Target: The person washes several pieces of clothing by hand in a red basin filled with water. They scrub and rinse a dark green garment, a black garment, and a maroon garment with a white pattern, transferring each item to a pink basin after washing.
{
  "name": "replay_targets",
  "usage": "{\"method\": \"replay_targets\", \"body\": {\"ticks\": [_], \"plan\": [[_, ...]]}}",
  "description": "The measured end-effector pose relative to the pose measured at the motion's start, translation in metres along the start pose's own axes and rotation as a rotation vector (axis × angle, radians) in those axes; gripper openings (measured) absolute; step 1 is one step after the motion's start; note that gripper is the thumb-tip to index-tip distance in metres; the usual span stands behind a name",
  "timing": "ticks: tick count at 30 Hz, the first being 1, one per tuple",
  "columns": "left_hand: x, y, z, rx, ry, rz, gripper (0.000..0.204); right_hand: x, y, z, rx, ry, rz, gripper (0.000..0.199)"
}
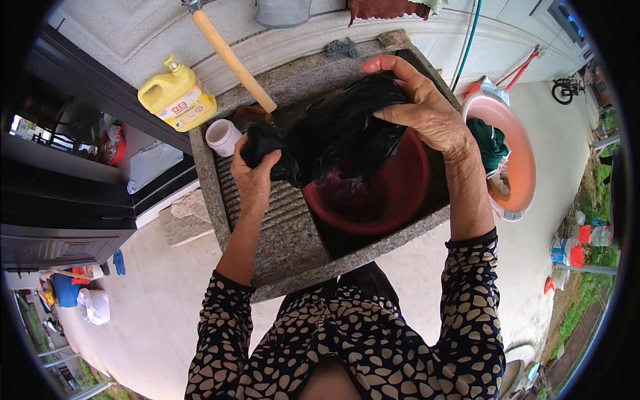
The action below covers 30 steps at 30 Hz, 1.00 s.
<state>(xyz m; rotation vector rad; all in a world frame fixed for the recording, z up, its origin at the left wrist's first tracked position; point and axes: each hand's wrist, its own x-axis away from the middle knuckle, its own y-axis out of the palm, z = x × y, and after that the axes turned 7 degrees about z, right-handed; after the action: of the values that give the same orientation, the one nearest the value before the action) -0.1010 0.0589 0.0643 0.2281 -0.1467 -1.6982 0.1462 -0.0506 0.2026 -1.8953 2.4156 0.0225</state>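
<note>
A dark, wet-looking black cloth (350,123) is stretched between my two hands above the sink; what kind of garment it is I cannot tell. Its left end is bunched up in my left hand (257,170), fingers closed round it. My right hand (427,110) grips the other end, with the thumb in front and some fingers hidden behind the fabric. Below the cloth, a red basin (420,193) with water in it sits in the stone sink (283,283). The ribbed washboard surface (287,217) lies beside the basin, under my left forearm.
On the sink's far left stand a yellow pump jug (177,100) and a white-pink cup (223,137). A wooden handle (233,60) leans over the back rim, where a grey scouring pad (342,48) lies. At right, a pink tub (523,153) holds green cloth (487,143).
</note>
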Motion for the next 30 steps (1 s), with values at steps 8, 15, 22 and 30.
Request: {"method": "replay_targets", "body": {"ticks": [8, 15, 22, 30], "plan": [[0.014, 0.071, -0.107, -0.490, 0.171, -0.123, 0.051, 0.022, -0.067, 0.209, 0.553, 0.398, 0.269, 0.042], [0.045, 0.109, -0.218, -1.218, 0.151, -0.401, 0.048, 0.012, -0.032, 0.328, 1.070, 0.573, 0.413, 0.047], [0.055, 0.116, -0.280, -1.540, 0.123, -0.546, 0.045, 0.031, -0.017, 0.425, 1.331, 0.441, 0.306, 0.061], [0.005, 0.134, -0.282, -1.474, -0.156, -0.662, 0.042, -0.027, -0.051, 0.394, 1.111, 0.637, 0.041, 0.049]]}}
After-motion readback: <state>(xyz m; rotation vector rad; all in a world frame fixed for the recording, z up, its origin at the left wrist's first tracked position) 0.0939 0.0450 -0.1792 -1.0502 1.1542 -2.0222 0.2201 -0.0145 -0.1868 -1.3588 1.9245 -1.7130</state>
